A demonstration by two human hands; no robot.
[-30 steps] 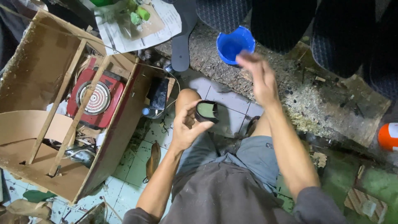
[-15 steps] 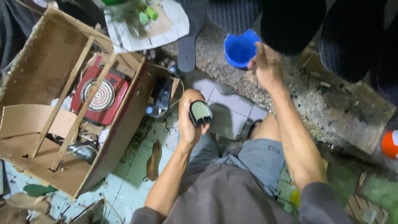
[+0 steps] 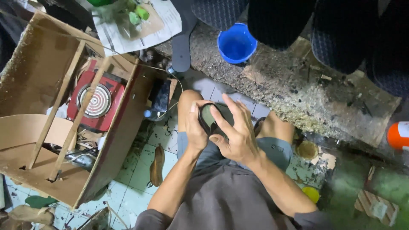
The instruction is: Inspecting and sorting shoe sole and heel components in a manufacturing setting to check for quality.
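My left hand (image 3: 194, 130) grips a small dark oval piece with a greenish inner face (image 3: 208, 119), held just above my left knee. My right hand (image 3: 236, 132) lies over the same piece, fingers spread across its right side and thumb pressed near its lower edge. Both forearms reach forward from my lap over grey shorts. Part of the oval piece is hidden under my right fingers.
A blue plastic bowl (image 3: 236, 42) sits on the rough concrete ledge (image 3: 306, 93) ahead. To the left stands an open cardboard box (image 3: 34, 76) with wooden slats and a red electric hotplate (image 3: 93, 102). A brown sole-shaped piece (image 3: 156, 165) lies on the tiled floor. An orange-and-white object (image 3: 398, 135) is at the right edge.
My right hand came back from the blue bowl and settled onto the oval piece held by my left hand. The view shifted slightly.
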